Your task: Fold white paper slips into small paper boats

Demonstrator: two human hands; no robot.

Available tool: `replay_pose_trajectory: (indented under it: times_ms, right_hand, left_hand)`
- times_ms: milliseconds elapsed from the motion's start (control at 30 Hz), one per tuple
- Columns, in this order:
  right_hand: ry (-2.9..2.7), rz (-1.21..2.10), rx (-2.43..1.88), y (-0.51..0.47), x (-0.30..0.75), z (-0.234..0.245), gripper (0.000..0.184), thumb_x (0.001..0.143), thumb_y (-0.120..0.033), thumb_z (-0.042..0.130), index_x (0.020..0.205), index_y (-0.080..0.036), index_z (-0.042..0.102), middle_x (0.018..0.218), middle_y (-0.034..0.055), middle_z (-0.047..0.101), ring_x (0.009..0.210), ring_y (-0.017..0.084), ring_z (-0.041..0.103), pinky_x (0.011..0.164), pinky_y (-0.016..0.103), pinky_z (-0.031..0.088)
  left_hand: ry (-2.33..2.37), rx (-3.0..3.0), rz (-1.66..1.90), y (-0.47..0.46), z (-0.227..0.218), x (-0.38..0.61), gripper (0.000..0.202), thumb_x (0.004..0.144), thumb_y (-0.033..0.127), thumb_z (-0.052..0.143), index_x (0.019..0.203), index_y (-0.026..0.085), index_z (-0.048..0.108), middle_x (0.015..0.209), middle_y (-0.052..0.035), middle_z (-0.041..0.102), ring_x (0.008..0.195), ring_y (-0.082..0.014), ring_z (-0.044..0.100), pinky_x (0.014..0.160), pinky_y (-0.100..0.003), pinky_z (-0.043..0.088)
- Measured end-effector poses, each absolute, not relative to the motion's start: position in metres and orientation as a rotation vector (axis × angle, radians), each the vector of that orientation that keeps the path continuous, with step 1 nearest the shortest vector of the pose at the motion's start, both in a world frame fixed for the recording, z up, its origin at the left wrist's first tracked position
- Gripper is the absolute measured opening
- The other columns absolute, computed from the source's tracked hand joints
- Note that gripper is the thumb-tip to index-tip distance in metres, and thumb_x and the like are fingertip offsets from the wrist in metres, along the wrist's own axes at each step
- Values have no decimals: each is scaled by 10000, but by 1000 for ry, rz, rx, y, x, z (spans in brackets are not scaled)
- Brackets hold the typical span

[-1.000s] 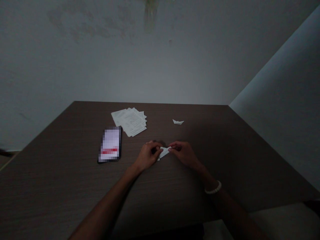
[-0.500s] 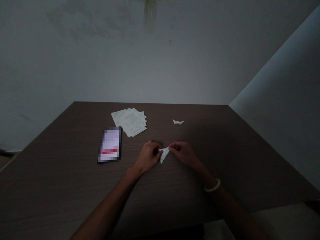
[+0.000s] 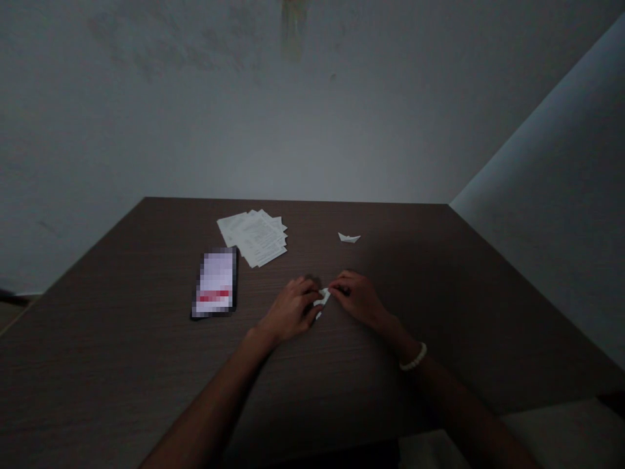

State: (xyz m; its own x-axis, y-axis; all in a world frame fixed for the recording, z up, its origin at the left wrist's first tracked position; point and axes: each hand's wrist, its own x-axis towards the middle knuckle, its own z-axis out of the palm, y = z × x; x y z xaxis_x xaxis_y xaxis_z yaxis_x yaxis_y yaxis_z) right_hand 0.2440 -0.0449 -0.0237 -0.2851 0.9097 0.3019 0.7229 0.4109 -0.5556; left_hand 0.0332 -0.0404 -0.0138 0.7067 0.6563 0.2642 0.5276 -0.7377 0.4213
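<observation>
A small folded piece of white paper [image 3: 323, 298] is held low over the table between my two hands. My left hand [image 3: 294, 306] is closed on its left side, the fingers and thumb covering much of it. The fingertips of my right hand [image 3: 355, 294] pinch its upper right corner. Only a slanting white strip shows between the hands, so its full shape is hidden. Beyond my right hand, a small white paper boat [image 3: 349, 238] sits on the table, apart from both hands.
Several printed paper sheets [image 3: 254, 236] lie fanned out at the back left of the brown table [image 3: 122, 273]. A phone or tablet [image 3: 215, 283] with a blurred screen lies in front of them. A wall [image 3: 312, 130] rises behind the table's far edge.
My left hand has shifted right and its fingers now reach over the folded paper, covering more of it. My right hand still pinches the upper corner, nearly in place.
</observation>
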Motion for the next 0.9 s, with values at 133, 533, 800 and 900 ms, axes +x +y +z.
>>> replay_pose_trajectory:
  times_ms: [133,533,800,900]
  right_hand:
    - [-2219,291,-1308,-44,248,-27,135,897,-195,584,913,-211,717,900,44,661,857,162,586,789,274,447]
    - [-2496,142,-1191,-41,257,-18,301,869,-54,507,966,-255,708,917,38,644,856,164,551,743,260,409]
    - [-2501,206,-1166,-43,261,-19,343,883,-58,492,1058,-275,692,962,43,628,889,172,545,779,277,434]
    - [-2492,213,-1167,-47,262,-16,320,899,-86,495,1070,-274,689,993,53,621,921,181,547,808,296,447]
  left_hand:
    - [965,2612,548,-41,-13,34,285,909,300,502,1124,169,634,1043,-103,577,976,-250,503,869,-405,415]
    - [999,2617,493,-43,-12,38,357,895,301,510,1231,208,584,1051,-100,523,988,-259,466,873,-414,401]
    - [986,2648,461,-45,-8,39,362,923,300,462,1255,199,564,1033,-99,516,970,-256,462,850,-413,399]
    - [990,2660,456,-45,-7,39,353,928,304,455,1244,197,570,1045,-102,520,979,-258,464,858,-417,398]
